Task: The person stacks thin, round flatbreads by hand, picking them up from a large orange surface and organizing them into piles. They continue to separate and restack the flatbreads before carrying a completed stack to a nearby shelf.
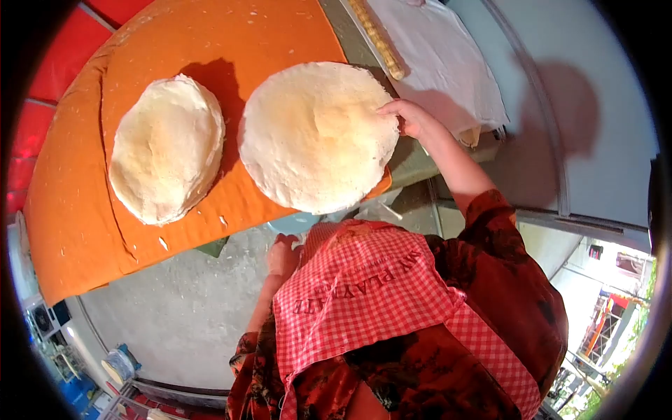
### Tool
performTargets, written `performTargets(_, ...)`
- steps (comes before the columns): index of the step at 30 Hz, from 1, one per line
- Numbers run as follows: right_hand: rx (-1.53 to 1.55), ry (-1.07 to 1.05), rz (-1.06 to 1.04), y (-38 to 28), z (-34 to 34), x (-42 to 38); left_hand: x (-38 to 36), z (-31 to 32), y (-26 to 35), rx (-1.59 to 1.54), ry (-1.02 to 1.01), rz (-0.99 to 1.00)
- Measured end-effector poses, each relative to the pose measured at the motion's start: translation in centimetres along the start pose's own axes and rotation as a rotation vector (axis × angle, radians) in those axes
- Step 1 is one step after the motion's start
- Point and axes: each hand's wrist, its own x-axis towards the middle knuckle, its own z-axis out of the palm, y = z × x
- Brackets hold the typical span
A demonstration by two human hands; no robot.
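A large round flatbread (308, 140), pale with light brown patches, lies over the front edge of the orange cloth. My right hand (407, 117) pinches its right rim, some fingers on top and the rest under the edge. Left of it is a stack of similar flatbreads (164, 150), dented in the middle. My left hand (283, 256) is low in front of the table, close to my checked apron (357, 280) and a light blue round thing (294, 222). Its fingers look curled; what they hold, if anything, is hidden.
The orange cloth (63, 231) covers a rounded surface dotted with flakes. A long rolling pin (378, 38) lies on a board by a white cloth (448, 63) at the right, beside a pale wall (588, 77). Grey floor (175, 308) shows below.
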Motion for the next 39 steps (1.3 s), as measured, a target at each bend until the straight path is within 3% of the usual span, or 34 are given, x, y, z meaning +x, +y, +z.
performTargets(1, 0.008, -0.017, 0.004, -1.3, 1.1, -0.7, -0.3, -2.1, 2.8, -0.125, 0.036, 0.027)
performTargets(4, -0.015, -0.058, -0.083, -5.4, 4.7, -2.3, 0.5, -6.2, 7.1, -0.377, -0.252, -0.089)
performTargets(6, -0.001, 0.010, -0.168, -8.9, 9.2, -5.1, 0.4, -9.4, 9.6, -0.619, -0.425, -0.035)
performTargets(10, 0.071, -0.155, -0.351, -14.9, 14.9, -6.5, 2.0, -11.1, 11.0, -1.168, -0.655, 0.306)
performTargets(11, 0.032, -0.215, -0.413, -16.6, 16.6, -6.6, 2.6, -11.7, 11.4, -1.242, -0.653, 0.322)
performTargets(13, 0.061, -0.019, -0.481, -19.4, 20.6, -6.7, 3.7, -13.3, 12.2, -1.387, -0.667, 0.355)
performTargets(14, 0.225, -0.227, -0.472, -21.5, 20.1, -3.5, 4.3, -14.1, 12.3, -1.418, -0.633, 0.379)
performTargets(15, 0.354, -0.210, -0.524, -22.4, 21.1, -3.6, 5.0, -14.9, 12.2, -1.499, -0.618, 0.407)
performTargets(17, 0.177, -0.281, -0.751, -22.7, 21.3, -5.7, 6.2, -16.5, 11.7, -1.662, -0.591, 0.453)
performTargets(20, 0.288, -0.003, -0.891, -16.9, 23.4, -11.0, 7.0, -18.2, 10.5, -1.744, -0.532, 0.466)
performTargets(22, 0.253, 0.083, -0.838, -11.0, 24.1, -13.4, 7.3, -18.1, 9.6, -1.785, -0.494, 0.450)
performTargets(23, 0.329, -0.003, -0.735, -7.9, 21.6, -10.7, 7.5, -17.5, 9.4, -1.806, -0.475, 0.438)
performTargets(25, 0.413, 0.074, -0.689, -0.1, 22.5, -9.4, 8.3, -16.0, 8.8, -1.829, -0.448, 0.401)
performTargets(27, 0.388, 0.227, -0.463, 7.1, 22.4, -7.4, 8.9, -13.7, 7.9, -1.834, -0.432, 0.348)
performTargets(29, 0.439, 0.281, -0.224, 13.3, 21.0, -4.7, 10.0, -11.0, 7.0, -1.859, -0.256, 0.063)
performTargets(32, 0.496, 0.149, -0.081, 17.2, 19.8, -3.8, 10.1, -9.6, 6.6, -1.797, -0.063, -0.254)
performTargets(37, 0.736, -0.021, 0.052, 18.8, 14.3, -5.7, 10.6, -9.4, 5.8, -1.868, -0.025, -0.228)
performTargets(39, 0.795, 0.073, -0.081, 17.3, 11.8, -6.6, 9.3, -11.5, 7.4, -1.830, 0.021, -0.204)
